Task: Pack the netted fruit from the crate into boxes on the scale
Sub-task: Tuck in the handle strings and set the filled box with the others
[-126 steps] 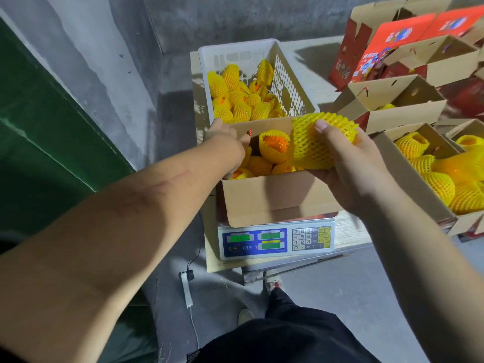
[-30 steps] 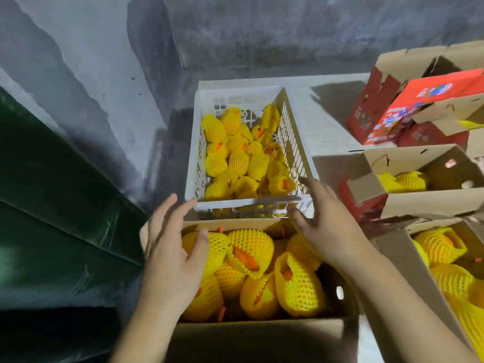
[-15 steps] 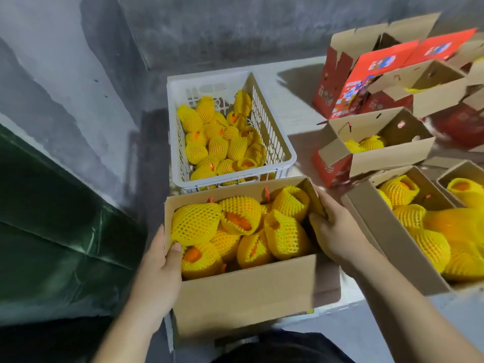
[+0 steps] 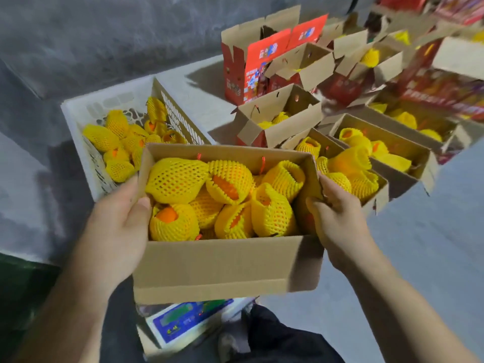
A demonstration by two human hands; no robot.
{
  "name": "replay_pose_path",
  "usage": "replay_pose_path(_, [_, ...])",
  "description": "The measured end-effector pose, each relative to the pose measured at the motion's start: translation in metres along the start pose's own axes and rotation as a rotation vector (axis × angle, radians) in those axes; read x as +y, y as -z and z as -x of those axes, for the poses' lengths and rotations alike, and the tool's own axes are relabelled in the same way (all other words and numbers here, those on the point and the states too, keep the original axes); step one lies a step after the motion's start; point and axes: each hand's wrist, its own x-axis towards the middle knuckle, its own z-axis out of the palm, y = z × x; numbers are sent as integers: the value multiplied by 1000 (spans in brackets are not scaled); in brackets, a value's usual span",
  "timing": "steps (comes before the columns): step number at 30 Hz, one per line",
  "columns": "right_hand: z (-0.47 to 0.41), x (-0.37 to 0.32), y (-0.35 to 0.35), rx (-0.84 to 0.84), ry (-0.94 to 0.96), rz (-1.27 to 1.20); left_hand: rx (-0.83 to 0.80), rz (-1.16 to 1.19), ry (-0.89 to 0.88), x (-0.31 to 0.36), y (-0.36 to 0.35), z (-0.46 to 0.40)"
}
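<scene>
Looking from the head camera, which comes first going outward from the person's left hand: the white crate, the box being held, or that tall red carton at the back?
1. The cardboard box: the left hand grips its left wall.
2. The white crate: just behind the hand, up and left.
3. The red carton: far back, to the right.

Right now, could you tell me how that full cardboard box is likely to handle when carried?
Probably heavy: the cardboard box is heaped with netted fruit and gripped by both hands. Its thin walls may flex. The loose fruit could shift if tilted.
</scene>
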Motion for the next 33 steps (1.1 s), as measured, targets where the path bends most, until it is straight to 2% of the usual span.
replay_pose_path(3, [-1, 8, 26, 126, -52, -98, -52, 25, -145, 35, -11, -35])
replay_pose_path(9, [17, 52, 74, 314, -331, -382, -240, -64, -389, 102, -81, -117])
replay_pose_path(13, [24, 93, 79, 391, -513, -425, -452, -189, -403, 111, -162, -166])
replay_pose_path(16, [24, 116, 64, 410, -611, -423, -544, -254, -327, 89, -220, -185])
replay_pose_path(21, [16, 130, 32, 294, -717, -430, -515, -355, -234, 36, -271, -200])
replay_pose_path(26, [10, 132, 21, 204, -714, -390, -310, -538, -235, 8, -284, -174])
replay_pose_path(29, [11, 136, 28, 120, -700, -251, -284, -333, -148, 13, -272, -125])
replay_pose_path(33, [13, 131, 26, 111, -589, 115, -234, 11, 101, 20, -254, -40])
